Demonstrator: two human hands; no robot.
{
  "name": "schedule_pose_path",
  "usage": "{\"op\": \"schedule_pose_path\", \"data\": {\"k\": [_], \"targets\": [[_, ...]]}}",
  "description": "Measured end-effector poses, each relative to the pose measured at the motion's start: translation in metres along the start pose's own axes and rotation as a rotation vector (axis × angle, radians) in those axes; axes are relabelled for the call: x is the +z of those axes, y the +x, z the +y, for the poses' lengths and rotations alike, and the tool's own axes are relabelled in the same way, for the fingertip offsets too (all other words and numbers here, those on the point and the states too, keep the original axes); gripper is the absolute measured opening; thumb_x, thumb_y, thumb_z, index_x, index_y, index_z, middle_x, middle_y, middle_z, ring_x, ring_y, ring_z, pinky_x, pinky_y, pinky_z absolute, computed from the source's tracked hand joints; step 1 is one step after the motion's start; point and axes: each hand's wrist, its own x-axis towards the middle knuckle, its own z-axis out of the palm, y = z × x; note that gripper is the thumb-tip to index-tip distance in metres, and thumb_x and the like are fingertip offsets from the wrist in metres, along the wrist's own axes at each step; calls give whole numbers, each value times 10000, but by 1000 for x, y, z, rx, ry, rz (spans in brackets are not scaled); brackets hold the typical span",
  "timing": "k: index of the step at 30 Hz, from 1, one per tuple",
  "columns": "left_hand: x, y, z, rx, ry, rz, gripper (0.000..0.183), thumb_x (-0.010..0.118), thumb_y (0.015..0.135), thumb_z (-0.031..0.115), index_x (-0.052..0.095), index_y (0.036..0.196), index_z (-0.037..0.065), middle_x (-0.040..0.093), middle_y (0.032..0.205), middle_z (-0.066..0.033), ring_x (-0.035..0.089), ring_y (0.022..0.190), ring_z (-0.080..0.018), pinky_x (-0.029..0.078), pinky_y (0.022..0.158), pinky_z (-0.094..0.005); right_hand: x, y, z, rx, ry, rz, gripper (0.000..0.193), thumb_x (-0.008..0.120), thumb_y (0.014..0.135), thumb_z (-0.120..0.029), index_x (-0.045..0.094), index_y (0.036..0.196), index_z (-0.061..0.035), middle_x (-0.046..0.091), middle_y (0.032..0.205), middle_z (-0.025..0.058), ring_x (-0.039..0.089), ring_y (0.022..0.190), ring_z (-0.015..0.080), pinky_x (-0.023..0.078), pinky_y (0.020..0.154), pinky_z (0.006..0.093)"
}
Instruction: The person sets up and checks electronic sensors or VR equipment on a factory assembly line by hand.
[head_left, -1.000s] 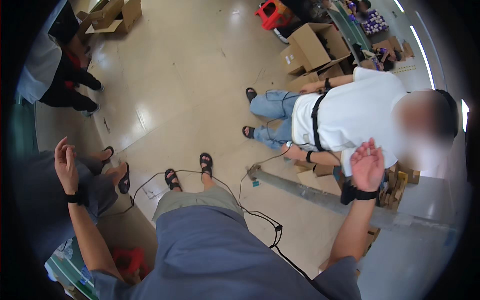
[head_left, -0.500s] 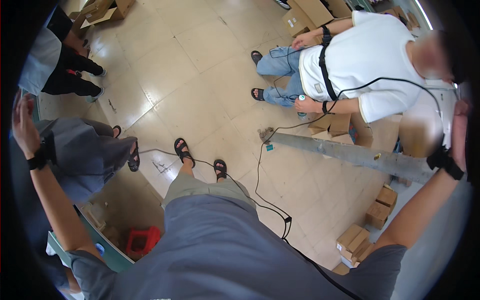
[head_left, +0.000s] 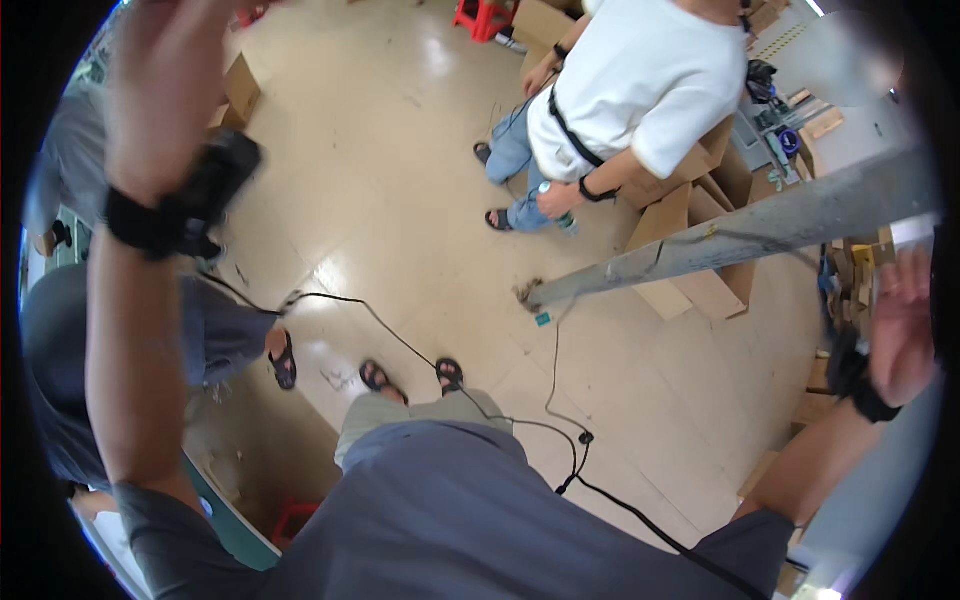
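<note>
My left hand [head_left: 165,100] is raised at the upper left, smeared by motion. Its fingers run up to the top edge, so I cannot tell whether they are closed. A black strap with a dark box-shaped device [head_left: 220,180] goes round that wrist. My right hand [head_left: 903,325] is held up at the far right rim, its fingers stretched upward and nothing seen in it. A black wristband [head_left: 872,395] circles the right wrist. Nearest to this hand is a long grey pillar [head_left: 720,235]. A black cable [head_left: 640,520] crosses my grey shirt.
A person in a white shirt [head_left: 650,85] stands ahead, holding a clear bottle [head_left: 566,222]. Open cardboard boxes [head_left: 690,250] lie behind the pillar. At left is another person in dark clothes [head_left: 60,350]. Red stools [head_left: 482,18] stand far off. A green-edged table [head_left: 235,520] is at lower left.
My left arm has swung inward and up, nearer the camera. The right hand has dropped slightly. The whole view has shifted, and the person in white appears farther up and left.
</note>
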Motion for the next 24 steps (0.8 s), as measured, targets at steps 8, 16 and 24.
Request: {"op": "schedule_pose_path", "data": {"k": [8, 16, 24], "targets": [[50, -94, 74, -95, -150, -557, 188, 536, 846, -56, 593, 1020, -17, 634, 932, -85, 627, 796, -141, 501, 719, -267, 46, -177, 62, 49, -25, 503, 247, 572, 943, -265, 518, 982, -27, 513, 798, 76, 510, 725, 178, 432, 660, 304], [-68, -289, -9, -722, 139, -610, 224, 620, 849, 76, 625, 1065, 18, 663, 889, -128, 652, 757, -226, 520, 682, -308, 84, -298, 217, 828, -224, 655, 140, 556, 927, -142, 622, 988, -34, 651, 817, 36, 606, 732, 115, 503, 680, 252], [-221, -630, -28, -1359, 390, -416, 256, 610, 777, 168, 674, 980, 26, 693, 774, -145, 687, 752, -248, 538, 687, -368, 139, -389, 355, 1296, -93, 56, 171, 609, 882, -130, 651, 1007, -20, 677, 893, 52, 642, 794, 142, 527, 737, 286]]}}
